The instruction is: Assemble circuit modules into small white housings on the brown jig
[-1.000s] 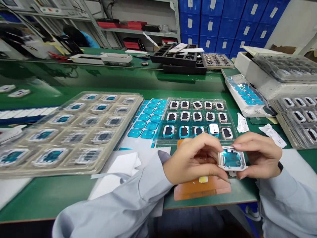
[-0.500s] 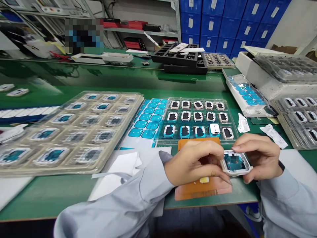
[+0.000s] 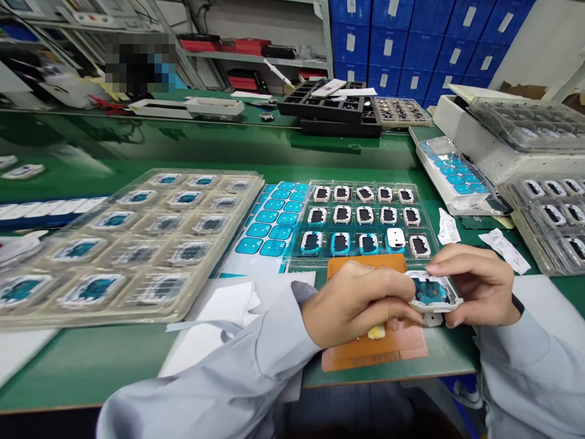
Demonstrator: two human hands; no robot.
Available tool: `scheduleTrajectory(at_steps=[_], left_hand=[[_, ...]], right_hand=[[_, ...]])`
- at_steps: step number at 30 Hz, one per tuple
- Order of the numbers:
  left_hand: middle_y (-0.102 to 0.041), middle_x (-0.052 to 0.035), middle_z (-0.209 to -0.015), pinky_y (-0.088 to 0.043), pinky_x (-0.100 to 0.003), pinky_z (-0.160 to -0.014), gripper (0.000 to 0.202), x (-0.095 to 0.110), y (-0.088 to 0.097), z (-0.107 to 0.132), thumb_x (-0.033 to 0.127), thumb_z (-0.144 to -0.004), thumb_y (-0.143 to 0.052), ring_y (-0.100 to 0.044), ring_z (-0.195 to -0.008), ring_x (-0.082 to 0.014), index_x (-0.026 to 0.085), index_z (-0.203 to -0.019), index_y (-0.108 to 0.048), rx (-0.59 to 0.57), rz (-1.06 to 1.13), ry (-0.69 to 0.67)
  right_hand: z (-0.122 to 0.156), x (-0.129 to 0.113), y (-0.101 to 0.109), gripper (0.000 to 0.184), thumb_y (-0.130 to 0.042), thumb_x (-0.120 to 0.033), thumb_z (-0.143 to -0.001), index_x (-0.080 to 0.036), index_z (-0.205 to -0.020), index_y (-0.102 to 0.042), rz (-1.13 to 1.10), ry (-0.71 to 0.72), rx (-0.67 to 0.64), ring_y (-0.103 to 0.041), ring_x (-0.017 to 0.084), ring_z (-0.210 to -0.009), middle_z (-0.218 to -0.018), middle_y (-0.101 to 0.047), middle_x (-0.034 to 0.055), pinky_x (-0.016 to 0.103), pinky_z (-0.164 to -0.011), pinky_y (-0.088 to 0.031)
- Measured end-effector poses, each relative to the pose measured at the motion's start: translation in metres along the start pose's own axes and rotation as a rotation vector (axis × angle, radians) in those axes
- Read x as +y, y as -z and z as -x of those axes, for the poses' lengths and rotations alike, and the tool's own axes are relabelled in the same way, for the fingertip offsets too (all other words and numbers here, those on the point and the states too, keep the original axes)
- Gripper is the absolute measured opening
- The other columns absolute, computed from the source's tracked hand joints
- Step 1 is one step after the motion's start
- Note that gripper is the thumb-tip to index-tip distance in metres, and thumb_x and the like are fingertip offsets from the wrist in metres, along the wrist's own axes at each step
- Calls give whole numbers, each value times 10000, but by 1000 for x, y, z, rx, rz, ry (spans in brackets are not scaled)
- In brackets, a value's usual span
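Between my two hands is a white watch-like case frame (image 3: 434,294) with a teal film inside its opening. My left hand (image 3: 361,302) pinches its left edge, while my right hand (image 3: 479,283) grips the right edge with thumb and fingers. A small pale tab (image 3: 432,319) shows beneath the frame; what it belongs to is hidden. Under my left hand lies an orange mat (image 3: 379,352) with a small yellow piece (image 3: 376,332) on it. Behind the hands, a clear tray (image 3: 365,259) carries several similar frames, some edged in blue film.
A larger beige tray (image 3: 192,308) of frames lies at the left. Sheets of blue stickers (image 3: 272,231) sit between the trays. Crumpled papers (image 3: 448,227) and more stacked trays (image 3: 543,244) are at the right. Black compartment boxes (image 3: 338,125) stand at the back.
The frame has tilted in my hands, showing more of its near outer side. A pale tab has come into view beneath it. The fingers have shifted slightly.
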State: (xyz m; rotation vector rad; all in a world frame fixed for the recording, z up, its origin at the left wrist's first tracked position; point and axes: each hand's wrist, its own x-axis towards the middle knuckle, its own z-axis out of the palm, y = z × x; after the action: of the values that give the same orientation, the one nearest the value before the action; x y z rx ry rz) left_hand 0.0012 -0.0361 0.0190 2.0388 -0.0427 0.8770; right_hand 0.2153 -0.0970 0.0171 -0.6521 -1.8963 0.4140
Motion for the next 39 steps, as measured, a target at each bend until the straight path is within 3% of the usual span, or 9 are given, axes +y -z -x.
scheduleTrajectory(at_steps=[5, 9, 14, 16, 19, 23, 26, 31, 39], left_hand=[[-677, -21, -580, -468, -206, -559, 127, 1, 0, 0, 124, -914, -562, -636, -542, -125, 145, -798, -611, -37, 37, 35], [-691, -27, -578, -487, -204, -570, 156, 2, 1, -1, 146, -949, -505, -654, -541, -124, 129, -906, -655, -53, 29, 26], [-693, -26, -582, -506, -188, -570, 191, 2, 2, -2, 193, -979, -462, -661, -534, -108, 137, -916, -633, -51, 61, -7], [-712, -38, -639, -513, -169, -556, 144, 1, 0, 0, 167, -965, -488, -667, -539, -97, 138, -904, -615, -52, 109, 44], [-710, -22, -690, -509, -142, -522, 36, 0, -5, 4, 166, -920, -582, -663, -528, -81, 158, -944, -557, 53, 246, 111], [-709, 8, -690, -525, -149, -538, 291, 0, -9, 6, 198, -884, -652, -684, -559, -93, 184, -1120, -482, 136, 386, 164], [-738, -11, -698, -544, -150, -574, 333, 3, -7, 2, 150, -837, -698, -713, -612, -110, 147, -1135, -549, 115, 285, 199], [-774, -51, -790, -589, -168, -617, 305, 6, -5, -4, 160, -784, -751, -734, -666, -132, 126, -1075, -667, 173, 124, 192], [-777, -57, -767, -608, -171, -650, 318, 4, -4, -1, 117, -752, -765, -745, -680, -142, 110, -1063, -699, 211, 237, 274]], right_hand=[[-1, 0, 1, 451, -759, -410, -802, -192, -1187, -674, 15, -5, -2, -629, 149, -716, -829, -672, 64, 239, -609, -525], [-1, 0, 2, 451, -760, -416, -800, -195, -1185, -676, 18, -9, 2, -626, 150, -714, -827, -670, 63, 242, -608, -523], [0, 0, 0, 444, -760, -418, -801, -204, -1181, -680, 25, -14, 21, -630, 160, -710, -830, -679, 67, 259, -598, -524], [0, -1, 0, 432, -760, -424, -799, -211, -1168, -686, 35, -16, 38, -633, 165, -705, -830, -684, 66, 265, -597, -527], [-1, -1, 0, 430, -759, -426, -799, -214, -1166, -685, 37, -14, 39, -633, 162, -699, -824, -682, 63, 261, -596, -529], [0, -1, 0, 443, -752, -421, -807, -198, -1182, -673, 22, -12, 3, -636, 154, -705, -831, -679, 70, 245, -603, -527], [1, -1, -1, 428, -735, -415, -825, -202, -1189, -670, 20, -13, 10, -645, 156, -706, -840, -684, 78, 244, -603, -528], [1, -1, -3, 432, -745, -434, -809, -219, -1179, -683, 64, 2, 78, -663, 172, -702, -830, -706, 86, 259, -605, -542], [2, 0, -5, 408, -783, -399, -776, -198, -1120, -692, 18, -1, 123, -658, 173, -723, -832, -712, 83, 256, -628, -553]])
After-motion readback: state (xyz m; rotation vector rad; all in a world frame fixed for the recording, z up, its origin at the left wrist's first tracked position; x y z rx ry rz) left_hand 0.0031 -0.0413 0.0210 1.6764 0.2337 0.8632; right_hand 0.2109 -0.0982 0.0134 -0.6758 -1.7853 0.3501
